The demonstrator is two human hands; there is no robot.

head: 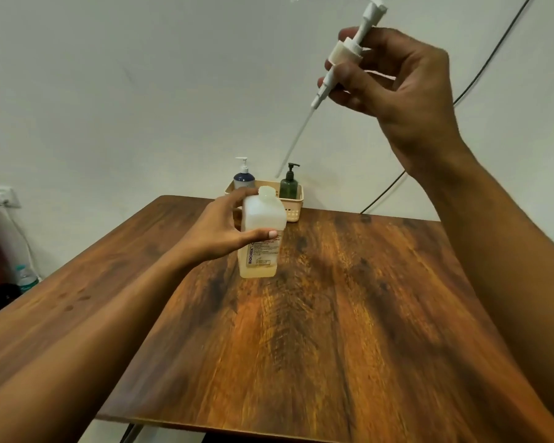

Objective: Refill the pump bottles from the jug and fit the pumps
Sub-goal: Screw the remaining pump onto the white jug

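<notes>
High in the upper right, our right hand (394,75) pinches the pump (346,52), its tube slanting down-left toward the open bottle (261,231) our left hand (224,228) grips.

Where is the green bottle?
In the head view, the green bottle stands in the beige basket at the table's far edge, right of the blue bottle and behind the white bottle.
</notes>
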